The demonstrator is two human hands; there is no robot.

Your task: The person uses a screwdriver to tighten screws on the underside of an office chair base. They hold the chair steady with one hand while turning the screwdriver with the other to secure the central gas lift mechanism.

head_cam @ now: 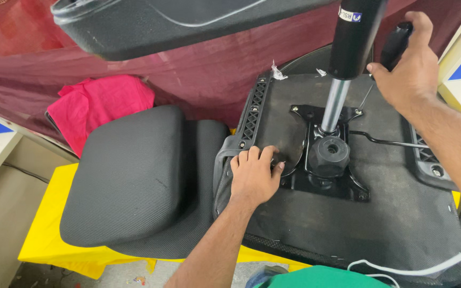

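Where the yellow-covered table shows, only its left edge and a strip of its near edge are bare; the rest lies under two chair parts. The larger, an upturned seat base, fills the table's right half, its right edge cut off by the frame and its near corner hidden behind a green cloth and a white cable; a padded black cushion lies against its left edge. Above, a dark plastic shell crosses the top, its shape hard to make out. A pink cloth sits beyond the cushion's far edge. One gas-lift column rises from the black metal mechanism plate bolted at the base's middle, beside one round black knob. The left hand rests flat on the base, fingers together, touching the plate's left rim; the right hand is clamped on a black handle, mostly hidden by the fingers.
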